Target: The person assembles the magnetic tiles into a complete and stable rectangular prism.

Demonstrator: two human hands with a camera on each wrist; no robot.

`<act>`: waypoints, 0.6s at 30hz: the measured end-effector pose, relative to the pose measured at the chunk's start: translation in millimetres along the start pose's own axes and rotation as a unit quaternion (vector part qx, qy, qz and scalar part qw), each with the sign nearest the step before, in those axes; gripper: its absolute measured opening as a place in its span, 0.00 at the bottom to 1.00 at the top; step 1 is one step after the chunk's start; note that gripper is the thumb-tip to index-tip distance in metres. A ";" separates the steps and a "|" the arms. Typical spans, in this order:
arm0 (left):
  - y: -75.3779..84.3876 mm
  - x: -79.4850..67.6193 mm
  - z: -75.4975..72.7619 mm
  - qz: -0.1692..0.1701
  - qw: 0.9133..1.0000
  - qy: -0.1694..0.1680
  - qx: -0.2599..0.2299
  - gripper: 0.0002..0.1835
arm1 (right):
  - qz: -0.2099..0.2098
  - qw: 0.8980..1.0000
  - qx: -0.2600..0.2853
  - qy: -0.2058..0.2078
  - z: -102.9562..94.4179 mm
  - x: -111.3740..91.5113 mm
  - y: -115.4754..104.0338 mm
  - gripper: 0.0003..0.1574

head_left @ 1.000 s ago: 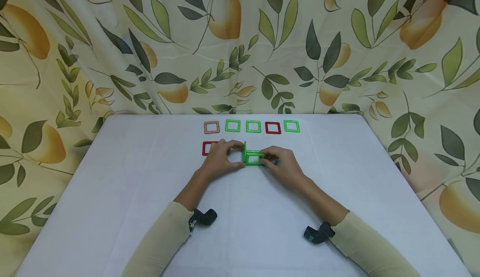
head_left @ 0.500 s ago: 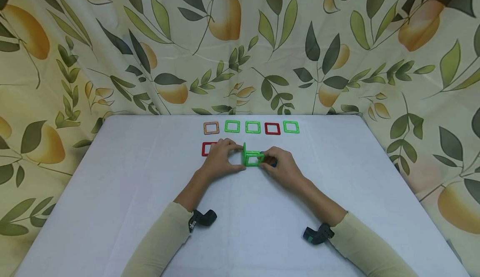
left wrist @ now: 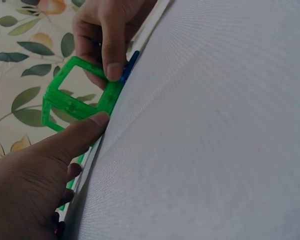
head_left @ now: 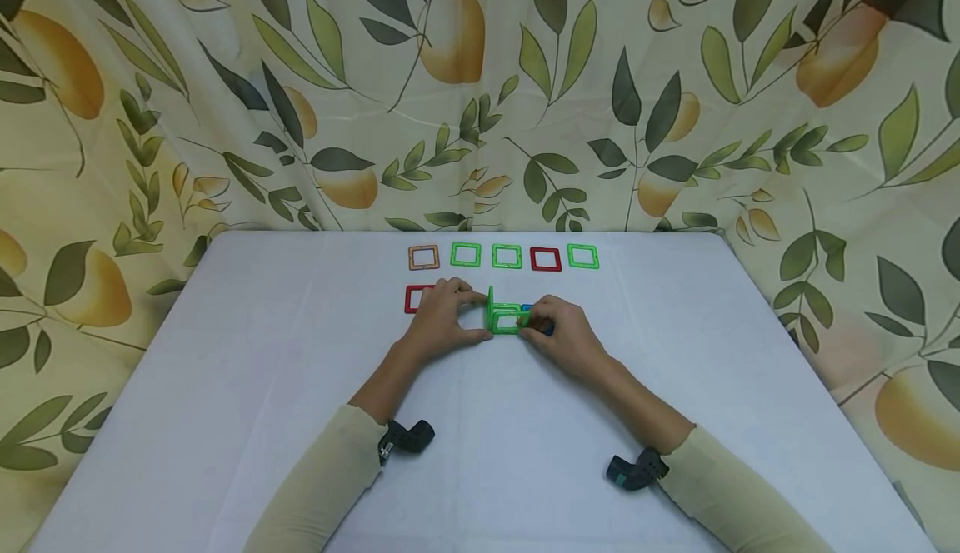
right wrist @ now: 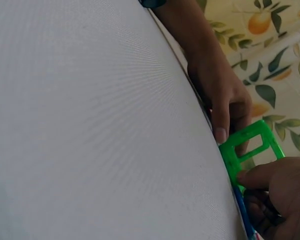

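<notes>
"Where are the joined green frames [head_left: 491, 313] found?"

"On the table [head_left: 480, 453], near the middle of the far edge, with one frame stood upright at their left end"

"How are the fingers placed?"

"The left end is gripped by the left hand [head_left: 442, 316], with thumb and forefinger parted across it; the right end is pinched between thumb and fingers by the right hand [head_left: 566, 331]"

"And what else is seen?"

"A blue piece [left wrist: 131, 65] beside the frames is partly hidden by the right hand; a red frame [head_left: 408, 300] is partly covered by the left, and a row of five frames [head_left: 507, 266] is laid along the far edge, orange at its left end"
</notes>
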State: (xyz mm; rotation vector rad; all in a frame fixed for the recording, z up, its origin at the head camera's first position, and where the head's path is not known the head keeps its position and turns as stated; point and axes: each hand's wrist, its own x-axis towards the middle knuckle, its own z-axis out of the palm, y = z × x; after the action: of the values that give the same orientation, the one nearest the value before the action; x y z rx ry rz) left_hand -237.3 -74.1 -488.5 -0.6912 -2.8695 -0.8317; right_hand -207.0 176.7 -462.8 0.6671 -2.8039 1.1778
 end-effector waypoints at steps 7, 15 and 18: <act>-0.5 0.5 0.9 0.001 1.000 0.001 0.001 0.32 | 0.002 1.000 -0.001 0.001 -0.5 -0.2 -0.9 0.05; -0.1 -0.3 0.5 0.002 1.000 0.004 -0.001 0.31 | -0.001 1.000 0.003 0.003 -0.5 -0.1 -0.8 0.06; -0.1 -0.4 0.4 0.000 1.000 0.003 -0.001 0.31 | 0.001 1.000 0.003 0.001 -0.2 0.1 -0.6 0.06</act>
State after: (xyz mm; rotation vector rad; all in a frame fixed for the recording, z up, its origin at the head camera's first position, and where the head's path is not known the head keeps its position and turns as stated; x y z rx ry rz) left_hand -236.9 -74.1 -489.0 -0.6881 -2.8638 -0.8353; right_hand -206.9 176.4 -462.2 0.6623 -2.8008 1.1885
